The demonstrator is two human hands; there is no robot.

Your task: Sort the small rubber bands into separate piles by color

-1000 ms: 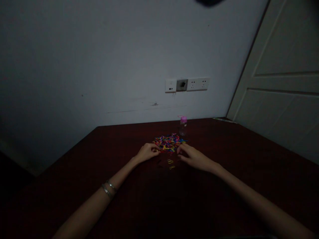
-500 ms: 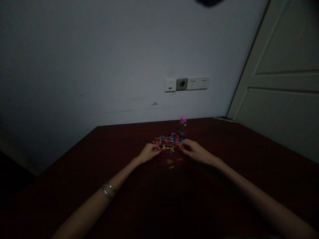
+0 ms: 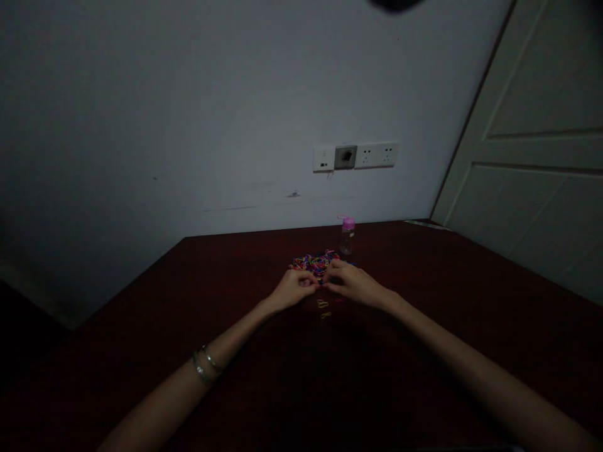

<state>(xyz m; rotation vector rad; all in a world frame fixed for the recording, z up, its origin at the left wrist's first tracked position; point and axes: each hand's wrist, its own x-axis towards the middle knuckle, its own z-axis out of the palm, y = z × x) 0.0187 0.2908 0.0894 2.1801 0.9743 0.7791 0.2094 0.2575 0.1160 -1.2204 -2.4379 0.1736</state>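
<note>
A pile of small colourful rubber bands point(image 3: 313, 261) lies on the dark red-brown table point(image 3: 226, 263). My left hand point(image 3: 294, 289) is at the pile's near left edge, thumb and forefinger pinched together. Almost meeting its fingertips, my right hand point(image 3: 352, 282) pinches at the near right edge and covers part of the pile. Whatever lies between the fingertips is too small and dark to make out. Just in front of the hands are a yellow rubber band point(image 3: 323, 304), a second yellow band point(image 3: 325, 316) and a faint pink band point(image 3: 340, 300).
Behind the pile stands a clear bottle point(image 3: 347, 242) with a pink lid. The table's back edge runs along a pale wall point(image 3: 235, 125) with sockets point(image 3: 377, 155). A white panelled door point(image 3: 532, 188) rises at the right. The light is dim.
Both hands have moved toward each other, so their fingertips nearly meet in front of the pile. The right hand now covers more of the pile's right side.
</note>
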